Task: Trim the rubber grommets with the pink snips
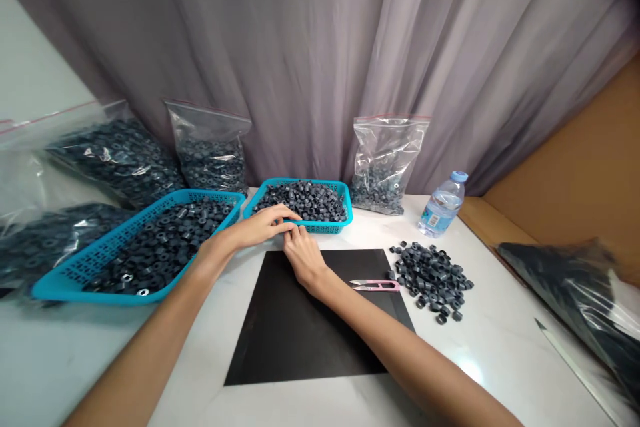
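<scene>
Your left hand (260, 228) and right hand (304, 259) meet fingertip to fingertip at the far edge of the black mat (300, 333), just before the small blue basket (327, 227) of black rings (307, 200). I cannot tell whether either grip pinches a ring.

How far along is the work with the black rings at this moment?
Done, seemingly: a loose pile of rings lies right of the black mat, beside the pink snips. In hand: the left hand and right hand meet at the front rim of the small basket; what they pinch is too small to see. Left: it and the large basket look full, and bags stand behind.
</scene>
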`<state>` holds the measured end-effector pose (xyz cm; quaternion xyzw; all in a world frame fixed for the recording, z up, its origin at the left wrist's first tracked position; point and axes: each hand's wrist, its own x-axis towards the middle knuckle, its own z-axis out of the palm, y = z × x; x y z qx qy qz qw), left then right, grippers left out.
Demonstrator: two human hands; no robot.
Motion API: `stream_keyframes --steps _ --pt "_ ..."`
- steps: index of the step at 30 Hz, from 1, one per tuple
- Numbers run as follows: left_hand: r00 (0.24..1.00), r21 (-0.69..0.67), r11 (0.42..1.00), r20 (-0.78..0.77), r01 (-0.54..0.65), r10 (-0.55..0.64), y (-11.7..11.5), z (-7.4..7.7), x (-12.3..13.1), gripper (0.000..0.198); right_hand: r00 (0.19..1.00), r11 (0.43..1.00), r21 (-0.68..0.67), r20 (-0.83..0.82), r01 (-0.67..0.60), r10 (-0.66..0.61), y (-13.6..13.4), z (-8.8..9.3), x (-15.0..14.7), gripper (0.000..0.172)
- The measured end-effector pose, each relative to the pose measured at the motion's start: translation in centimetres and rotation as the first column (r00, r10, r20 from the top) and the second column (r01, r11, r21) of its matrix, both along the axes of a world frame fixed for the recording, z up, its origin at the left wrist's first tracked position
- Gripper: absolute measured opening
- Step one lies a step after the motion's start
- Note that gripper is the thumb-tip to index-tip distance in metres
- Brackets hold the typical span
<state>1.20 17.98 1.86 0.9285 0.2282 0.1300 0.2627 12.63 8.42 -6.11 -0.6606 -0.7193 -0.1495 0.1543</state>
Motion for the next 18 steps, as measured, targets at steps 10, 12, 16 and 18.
stream_keyframes --steps 10,12,16,18 --pt "0.998 -0.01 0.999 0.034 -0.048 0.048 -0.6 -0.3 0.5 0.039 0.997 0.998 -0.003 -0.054 0.061 -0.061 0.9 0.0 -0.2 0.026" --pt "0.997 0.002 0.998 0.048 -0.058 0.058 -0.7 -0.4 0.7 0.035 0.996 0.999 0.009 -0.076 0.039 -0.038 0.9 0.1 -0.2 0.026" --pt "0.996 0.035 0.997 0.066 -0.068 0.065 -1.1 -0.6 0.9 0.027 0.989 0.998 0.062 -0.146 -0.024 0.033 -1.1 0.5 -0.6 0.018" --pt "0.996 0.046 0.997 0.063 -0.064 0.061 -1.4 -0.6 0.9 0.025 0.976 0.993 0.094 -0.195 -0.076 0.093 -3.6 0.7 -0.2 0.008"
